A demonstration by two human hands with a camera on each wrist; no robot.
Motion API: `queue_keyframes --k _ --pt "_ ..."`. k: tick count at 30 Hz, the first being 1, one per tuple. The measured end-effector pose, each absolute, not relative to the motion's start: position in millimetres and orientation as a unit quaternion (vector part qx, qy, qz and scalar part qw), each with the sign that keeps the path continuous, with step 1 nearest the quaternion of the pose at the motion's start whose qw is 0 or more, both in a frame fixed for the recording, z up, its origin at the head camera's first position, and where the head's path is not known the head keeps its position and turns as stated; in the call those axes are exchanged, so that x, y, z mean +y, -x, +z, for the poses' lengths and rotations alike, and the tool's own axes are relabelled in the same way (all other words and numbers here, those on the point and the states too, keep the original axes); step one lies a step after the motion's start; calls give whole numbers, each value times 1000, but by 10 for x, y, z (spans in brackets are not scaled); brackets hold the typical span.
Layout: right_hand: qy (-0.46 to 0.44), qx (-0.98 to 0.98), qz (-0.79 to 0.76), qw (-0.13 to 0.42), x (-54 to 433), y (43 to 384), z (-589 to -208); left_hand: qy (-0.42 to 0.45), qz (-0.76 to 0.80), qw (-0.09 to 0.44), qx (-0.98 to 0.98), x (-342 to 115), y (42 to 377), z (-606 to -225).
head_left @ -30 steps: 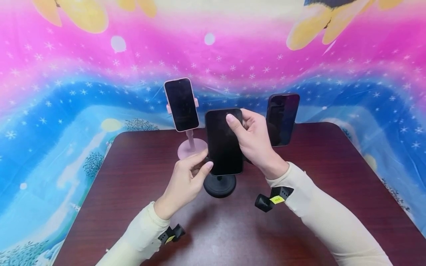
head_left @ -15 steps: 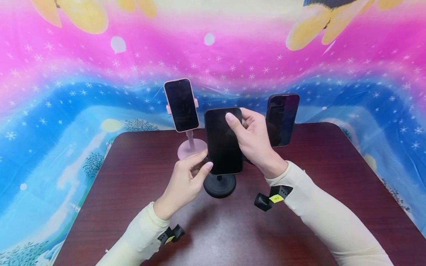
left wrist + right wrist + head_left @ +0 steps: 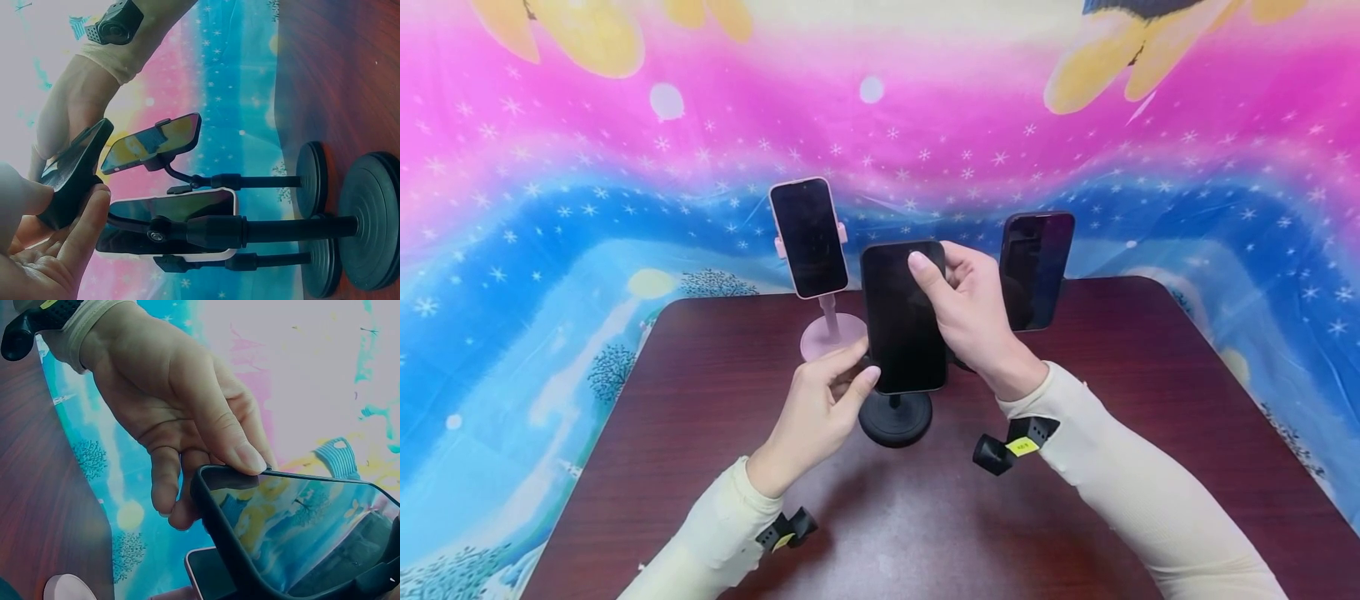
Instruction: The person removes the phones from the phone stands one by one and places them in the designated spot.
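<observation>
A black smartphone (image 3: 904, 333) faces me on a black phone stand whose round base (image 3: 895, 421) rests on the table. At the phone's upper right, my right hand (image 3: 977, 312) grips it, thumb over the screen and fingers behind. My left hand (image 3: 812, 408) pinches the lower left edge between thumb and fingers. In the left wrist view, left fingers (image 3: 87, 219) lie along the back of the phone by the stand's bent neck. The right wrist view shows the left thumb (image 3: 247, 456) on the phone's rim. The stand's clamp is mostly hidden behind the phone.
Behind on the left, a pink stand (image 3: 829, 317) holds a pink-edged phone (image 3: 810, 237). A dark phone (image 3: 1037, 271) is upright behind my right hand; its stand (image 3: 262, 182) shows in the left wrist view. A printed cloth (image 3: 887, 117) hangs beyond the dark red table (image 3: 700, 400).
The phone and my right hand have shifted very slightly upward in the head view. My left hand keeps its place, and both holds look the same.
</observation>
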State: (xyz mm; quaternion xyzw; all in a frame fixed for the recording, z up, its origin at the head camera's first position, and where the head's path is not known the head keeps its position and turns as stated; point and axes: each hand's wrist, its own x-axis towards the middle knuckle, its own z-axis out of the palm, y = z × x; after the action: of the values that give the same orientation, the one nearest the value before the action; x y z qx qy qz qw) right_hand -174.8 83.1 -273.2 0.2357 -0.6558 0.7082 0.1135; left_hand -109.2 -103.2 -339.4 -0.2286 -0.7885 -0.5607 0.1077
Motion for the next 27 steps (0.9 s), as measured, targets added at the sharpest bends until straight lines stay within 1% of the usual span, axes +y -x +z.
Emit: queue_keyframes --k 7,19,27 --pt "-233 -658 706 117 837 1749 -2726 227 -563 105 -788 -1017 1088 -3398" --pt "-240 -641 721 105 827 1770 -2694 230 -564 108 -786 -1020 1087 -3386" --pt "-241 -652 710 113 822 1795 -2691 233 -561 106 -787 -1026 1092 -3393"
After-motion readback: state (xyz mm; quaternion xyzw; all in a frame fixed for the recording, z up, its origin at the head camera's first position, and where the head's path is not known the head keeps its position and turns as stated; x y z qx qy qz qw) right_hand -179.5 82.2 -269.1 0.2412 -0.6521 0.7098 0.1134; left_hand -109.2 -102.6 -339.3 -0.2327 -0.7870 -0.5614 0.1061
